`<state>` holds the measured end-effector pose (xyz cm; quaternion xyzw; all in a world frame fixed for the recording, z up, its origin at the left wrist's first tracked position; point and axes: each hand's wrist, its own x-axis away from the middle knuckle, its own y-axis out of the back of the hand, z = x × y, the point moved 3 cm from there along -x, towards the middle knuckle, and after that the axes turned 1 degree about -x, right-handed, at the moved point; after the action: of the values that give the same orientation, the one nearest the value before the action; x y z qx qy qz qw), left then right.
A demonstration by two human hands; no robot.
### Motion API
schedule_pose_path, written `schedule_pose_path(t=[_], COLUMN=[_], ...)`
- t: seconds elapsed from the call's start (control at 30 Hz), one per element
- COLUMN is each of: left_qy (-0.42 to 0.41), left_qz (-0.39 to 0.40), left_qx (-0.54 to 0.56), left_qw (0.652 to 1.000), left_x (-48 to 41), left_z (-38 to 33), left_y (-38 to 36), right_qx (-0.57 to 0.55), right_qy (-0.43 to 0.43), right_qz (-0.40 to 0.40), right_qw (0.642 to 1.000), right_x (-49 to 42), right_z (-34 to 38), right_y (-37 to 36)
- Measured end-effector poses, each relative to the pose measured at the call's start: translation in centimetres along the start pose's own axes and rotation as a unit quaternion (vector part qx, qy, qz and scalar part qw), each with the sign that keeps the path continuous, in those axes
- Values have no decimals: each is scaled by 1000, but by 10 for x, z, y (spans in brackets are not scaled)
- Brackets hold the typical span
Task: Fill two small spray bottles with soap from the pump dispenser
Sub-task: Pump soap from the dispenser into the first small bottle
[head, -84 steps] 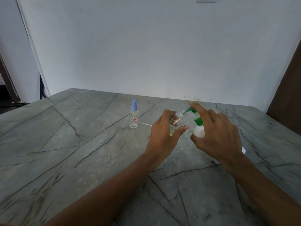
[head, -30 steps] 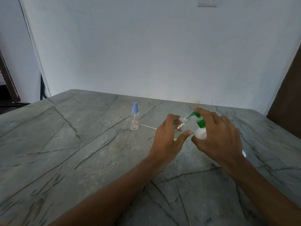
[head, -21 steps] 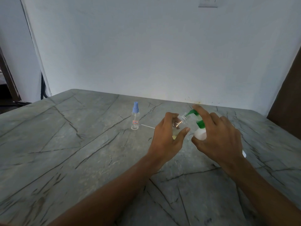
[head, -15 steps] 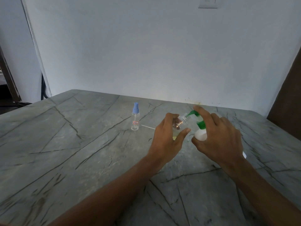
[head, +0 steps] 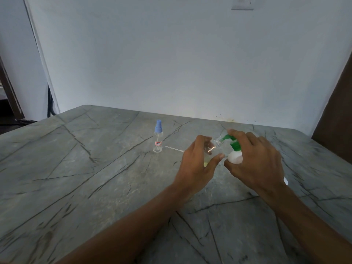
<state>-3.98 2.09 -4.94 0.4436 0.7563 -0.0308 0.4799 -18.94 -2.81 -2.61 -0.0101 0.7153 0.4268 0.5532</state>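
Uncapped clear spray bottle (head: 217, 146), tilted, gripped by left hand (head: 196, 166) while right hand (head: 255, 161) clasps green-nozzled pump dispenser (head: 235, 157).

wall (head: 171, 54): plain white, evenly lit | switch plate (head: 242, 4): at top edge | table (head: 76, 168): grey stone, dark crack-like veins | left: dark door frame (head: 9, 92), black cable (head: 50, 103) | right: brown wooden panel (head: 337, 121)
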Motion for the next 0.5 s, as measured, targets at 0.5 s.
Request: schedule_pose_path(t=[0.5], left_qy=[24], left_qz=[-14], left_qx=[-17], left_qw=[999], left_x=[-6], left_z=[3], left_y=[7], right_qx=[25], right_qy=[7], right_qz=[4], right_qw=[1000], right_x=[0], right_z=[6], right_y=[4])
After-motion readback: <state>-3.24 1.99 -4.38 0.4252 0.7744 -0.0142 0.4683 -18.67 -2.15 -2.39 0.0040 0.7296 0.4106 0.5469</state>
